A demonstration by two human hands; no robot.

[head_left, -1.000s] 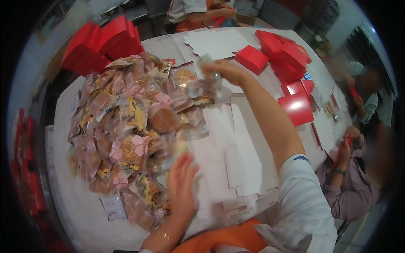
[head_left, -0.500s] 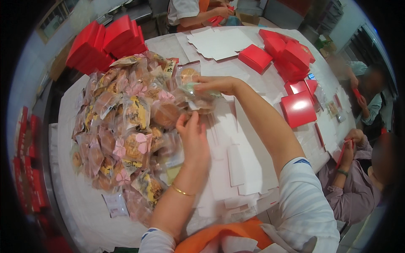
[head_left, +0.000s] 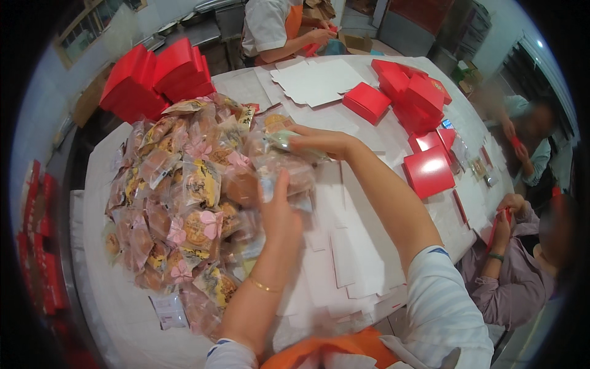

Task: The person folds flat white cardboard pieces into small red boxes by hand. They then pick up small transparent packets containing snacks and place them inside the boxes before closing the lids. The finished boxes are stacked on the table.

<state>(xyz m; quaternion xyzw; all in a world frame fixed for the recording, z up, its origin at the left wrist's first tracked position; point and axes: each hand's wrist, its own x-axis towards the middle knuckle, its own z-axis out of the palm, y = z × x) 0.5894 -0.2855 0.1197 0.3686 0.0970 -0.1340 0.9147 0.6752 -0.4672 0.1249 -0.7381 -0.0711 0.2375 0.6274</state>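
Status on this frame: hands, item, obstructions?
Right hand gripping a clear-wrapped pastry packet. Left hand on a wrapped pastry at the pile's edge. Nothing in the way.

White sleeves (head_left: 439, 301), orange apron (head_left: 335, 350), gold bracelet (head_left: 264, 285)

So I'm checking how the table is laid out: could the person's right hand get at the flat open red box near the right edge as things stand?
Probably yes. The red box lies uncovered just beyond the right forearm, with only white card between; the right hand already holds a packet.

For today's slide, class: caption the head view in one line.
Both hands, left hand and right hand, pick wrapped pastries from a heap beside red boxes.
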